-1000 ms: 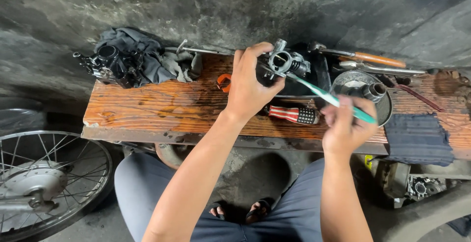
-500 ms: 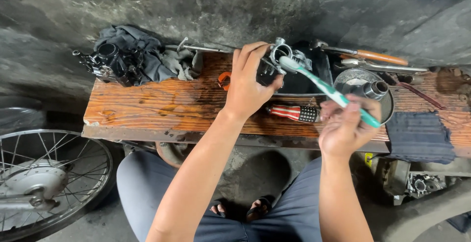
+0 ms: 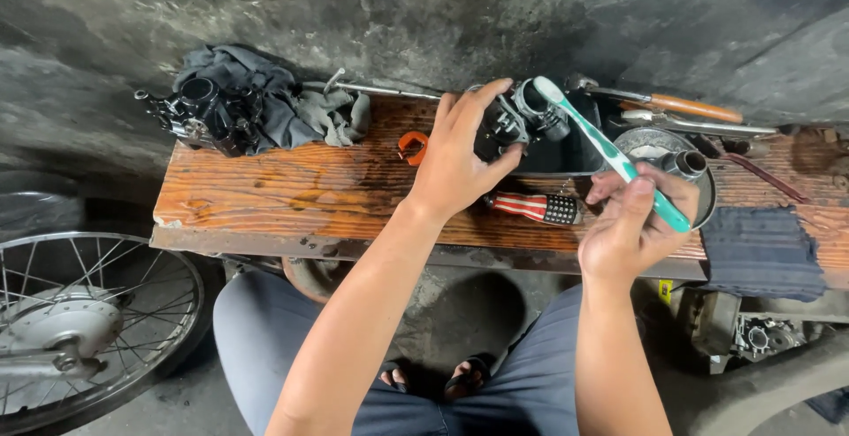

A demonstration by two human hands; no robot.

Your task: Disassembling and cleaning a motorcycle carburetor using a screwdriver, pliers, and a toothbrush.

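My left hand (image 3: 455, 157) grips a small metal carburetor (image 3: 522, 118) over the wooden bench (image 3: 292, 193). My right hand (image 3: 632, 224) pinches a teal-and-white toothbrush (image 3: 610, 153), its head against the carburetor's top. Just behind the carburetor sits a dark tray (image 3: 566, 153); right of it, a round metal bowl (image 3: 703, 197). Below the carburetor lies a striped screwdriver handle (image 3: 535, 207). Far left of it, a grey rag (image 3: 265, 100) holds another black part (image 3: 199, 113). A spoked wheel (image 3: 80, 321) stands below the bench's left end.
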